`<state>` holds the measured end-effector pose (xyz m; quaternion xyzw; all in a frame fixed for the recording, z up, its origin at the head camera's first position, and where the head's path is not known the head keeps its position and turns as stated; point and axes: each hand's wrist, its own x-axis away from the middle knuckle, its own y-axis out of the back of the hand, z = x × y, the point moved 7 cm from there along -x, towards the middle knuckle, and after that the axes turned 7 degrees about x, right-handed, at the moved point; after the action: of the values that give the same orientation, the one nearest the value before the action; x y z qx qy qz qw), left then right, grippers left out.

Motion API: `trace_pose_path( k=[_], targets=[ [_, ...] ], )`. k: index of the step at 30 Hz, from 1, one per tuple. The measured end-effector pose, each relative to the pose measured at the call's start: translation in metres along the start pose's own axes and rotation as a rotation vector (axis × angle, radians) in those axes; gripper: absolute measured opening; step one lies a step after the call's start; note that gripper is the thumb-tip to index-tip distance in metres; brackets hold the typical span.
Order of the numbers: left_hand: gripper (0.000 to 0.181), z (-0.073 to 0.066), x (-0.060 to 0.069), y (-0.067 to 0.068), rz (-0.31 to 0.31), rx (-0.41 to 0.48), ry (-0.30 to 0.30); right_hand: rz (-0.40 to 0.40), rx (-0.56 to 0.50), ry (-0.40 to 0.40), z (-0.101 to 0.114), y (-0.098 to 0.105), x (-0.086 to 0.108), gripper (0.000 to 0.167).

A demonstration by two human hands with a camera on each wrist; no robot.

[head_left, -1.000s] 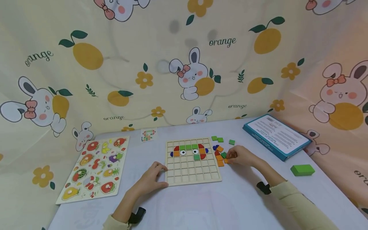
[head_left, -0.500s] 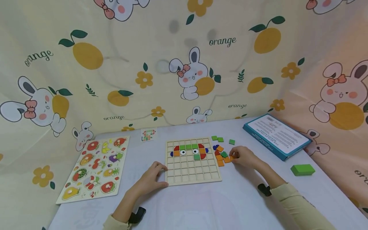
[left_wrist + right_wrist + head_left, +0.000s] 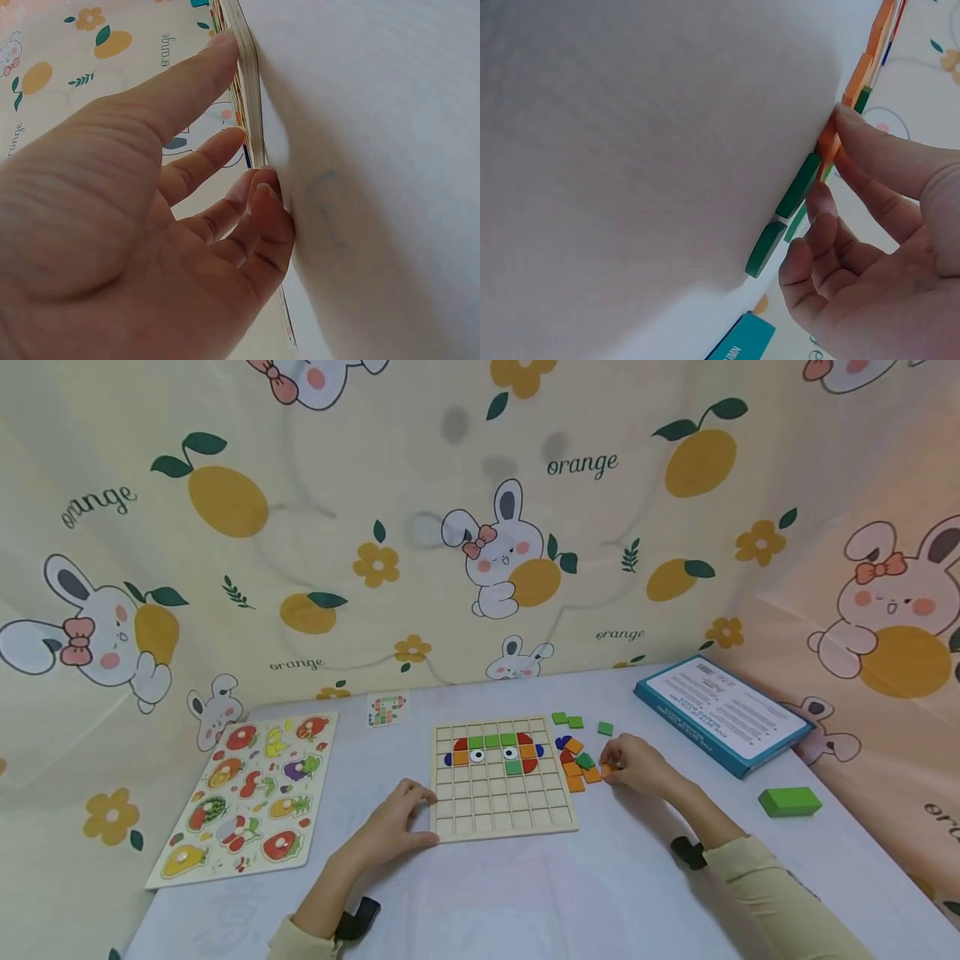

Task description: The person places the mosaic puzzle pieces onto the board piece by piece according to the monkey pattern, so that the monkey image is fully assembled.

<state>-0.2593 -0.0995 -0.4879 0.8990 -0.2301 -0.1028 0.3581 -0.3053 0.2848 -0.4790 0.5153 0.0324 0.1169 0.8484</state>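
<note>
Pinches an orange tile [image 3: 826, 144] between thumb and finger of the right hand [image 3: 634, 766], just beside loose tiles [image 3: 573, 770], and rests the left hand [image 3: 393, 827], fingers parted from thumb, against the left edge of the grid board [image 3: 487, 808], seemingly to steady it.

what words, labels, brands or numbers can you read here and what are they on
"orange": printed several times on the patterned backdrop; the one at the right edge is cut off.
Blue-edged book or box: print on its top and side, too small and blurred to read.
White table: faint marks, unreadable.
No brand or number is legible.
</note>
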Motion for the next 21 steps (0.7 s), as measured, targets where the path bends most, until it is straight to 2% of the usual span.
trace_pose_path(
  k=[4,9,16,21],
  targets=[
    [0.052,-0.001,0.0,0.0,0.001,0.0,0.001,0.009,-0.015,0.001,-0.001,0.0,0.0,0.017],
    [0.052,-0.002,0.0,0.001,0.002,-0.002,0.005,0.017,-0.008,0.043,0.004,-0.002,-0.003,0.018],
    [0.052,-0.001,0.0,0.001,-0.004,-0.004,-0.004,-0.047,0.015,0.109,0.025,-0.004,-0.019,0.024],
    [0.052,-0.001,0.0,0.0,-0.003,0.0,-0.007,-0.021,0.088,0.146,0.037,-0.014,-0.032,0.019]
  ],
)
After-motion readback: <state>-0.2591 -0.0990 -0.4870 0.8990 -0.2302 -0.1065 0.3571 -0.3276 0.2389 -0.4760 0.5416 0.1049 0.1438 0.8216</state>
